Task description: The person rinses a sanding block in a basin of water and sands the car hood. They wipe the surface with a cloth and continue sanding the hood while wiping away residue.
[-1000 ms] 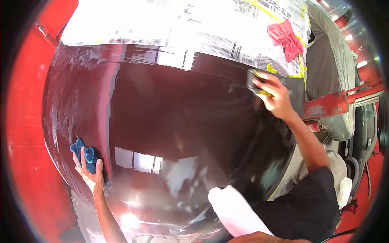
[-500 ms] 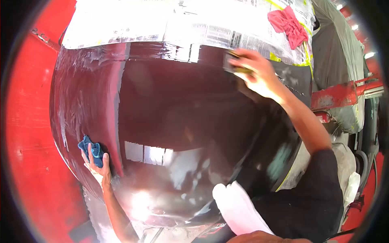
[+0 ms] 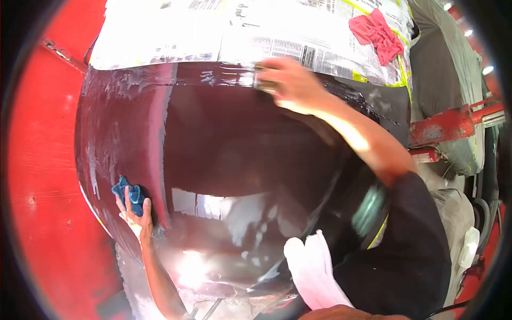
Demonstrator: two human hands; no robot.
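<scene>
My left hand (image 3: 136, 217) presses a crumpled blue cloth (image 3: 131, 193) onto the left side of a dark maroon car hood (image 3: 229, 138), fingers spread over the cloth. Near the hood's far edge, my right hand (image 3: 293, 85) grips a small sanding block (image 3: 266, 84). Motion blurs the block, and the fingers partly hide it. Wet streaks and whitish residue show on the hood's left side and along its far edge. A lighter reddish stripe (image 3: 157, 133) runs down the left part, and lights reflect in the wet surface.
Newspaper (image 3: 181, 32), held with yellow tape, covers the car beyond the hood. On it lies a pink cloth (image 3: 377, 36). A red wall (image 3: 42, 176) stands at left. To the right are a red metal bar (image 3: 442, 127) and a grey cover (image 3: 442, 64). White fabric (image 3: 314, 269) hangs near my body.
My right hand has slid left along the hood's far edge with the sanding block. My left hand stays on the blue cloth. The view has shifted slightly.
</scene>
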